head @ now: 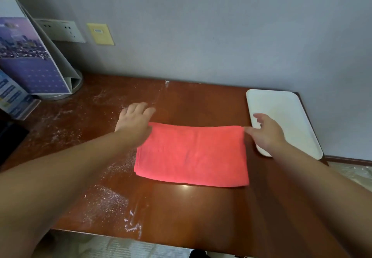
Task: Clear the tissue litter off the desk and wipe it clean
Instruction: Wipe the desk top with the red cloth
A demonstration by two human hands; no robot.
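A folded pink-red cloth (191, 155) lies flat in the middle of the brown wooden desk (181, 213). My left hand (134, 120) rests at the cloth's far left corner, fingers spread, seemingly pinching that corner. My right hand (265, 130) pinches the far right corner between thumb and finger. White powdery tissue dust (108, 199) and small white shreds (132, 225) are scattered over the left half of the desk and near its front edge. No large tissue pieces are visible.
A white rectangular tray (291, 116) sits at the desk's right end, partly behind my right hand. A standing brochure holder (34, 56) and leaflets (12, 98) occupy the far left corner. Wall sockets (60, 30) are behind. The desk's front edge is close to me.
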